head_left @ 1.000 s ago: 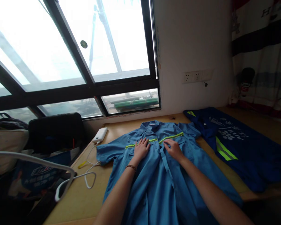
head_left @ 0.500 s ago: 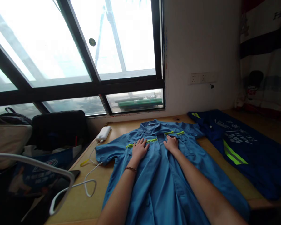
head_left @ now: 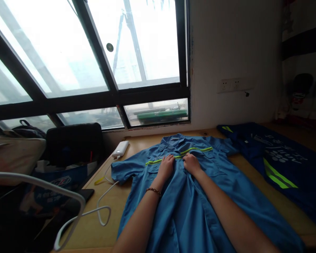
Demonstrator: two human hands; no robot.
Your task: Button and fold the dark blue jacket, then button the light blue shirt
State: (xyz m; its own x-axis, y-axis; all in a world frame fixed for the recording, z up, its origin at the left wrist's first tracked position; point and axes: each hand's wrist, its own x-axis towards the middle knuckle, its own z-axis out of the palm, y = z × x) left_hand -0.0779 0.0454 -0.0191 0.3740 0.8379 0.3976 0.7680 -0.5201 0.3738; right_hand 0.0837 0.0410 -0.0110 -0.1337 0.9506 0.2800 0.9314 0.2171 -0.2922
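A blue short-sleeved work shirt (head_left: 158, 191) with yellow-green reflective stripes lies spread face up, its collar toward the window. My left hand (head_left: 166, 166), with a beaded bracelet at the wrist, rests at the chest stripe beside the front opening. Its fingers are drawn together on the cloth. Just to the right, my right hand (head_left: 191, 163) has its fingers curled on the other front edge of the shirt, pinching it. The two hands are a short gap apart. Fingertips and any button between them are too small to make out.
The shirt lies on a wooden table (head_left: 94, 230). A dark blue garment (head_left: 255, 154) with reflective patches lies at right. On the left are a white power bank (head_left: 120, 149), a white cable (head_left: 98, 209), a dark flat object (head_left: 86, 194) and bags (head_left: 13, 154). A window stands behind.
My left hand has slid right toward the front opening, its spread fingers drawing together. The two front edges lie closer at the chest. The view has turned slightly left.
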